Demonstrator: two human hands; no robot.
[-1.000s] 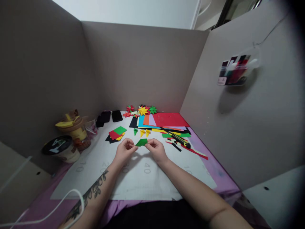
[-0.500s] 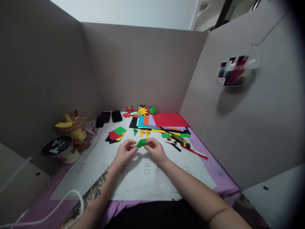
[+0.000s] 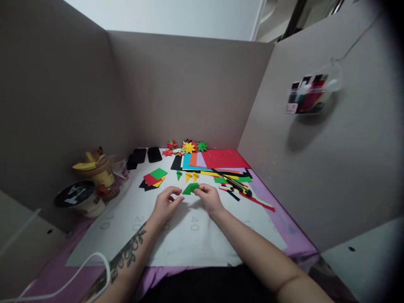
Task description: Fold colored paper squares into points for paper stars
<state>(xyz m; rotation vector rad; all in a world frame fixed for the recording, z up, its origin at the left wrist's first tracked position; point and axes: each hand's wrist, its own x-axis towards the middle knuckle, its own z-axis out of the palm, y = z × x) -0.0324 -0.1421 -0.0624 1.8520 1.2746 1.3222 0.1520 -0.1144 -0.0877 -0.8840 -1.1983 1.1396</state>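
Note:
A small folded piece of green paper (image 3: 190,189) is pinched at its right end between the thumb and fingers of my right hand (image 3: 209,199). Just left of it, my left hand (image 3: 166,203) has thumb and fingers apart, holding nothing. Beyond my hands lie a small folded green paper piece (image 3: 179,175) and two folded yellow paper pieces (image 3: 188,177). Left of these are paper squares (image 3: 153,178) in green, red, yellow and black.
Folded paper stars (image 3: 189,147) sit at the back by the partition (image 3: 189,88). Coloured sheets (image 3: 225,159) are stacked at back right, with a yellow-black cutter (image 3: 236,184) and paper strips nearby. Tubs (image 3: 80,198) stand at left. A white cable (image 3: 78,271) crosses front left.
My left hand has let go of the green paper and its fingers have parted. The paper has shifted slightly right in my right hand.

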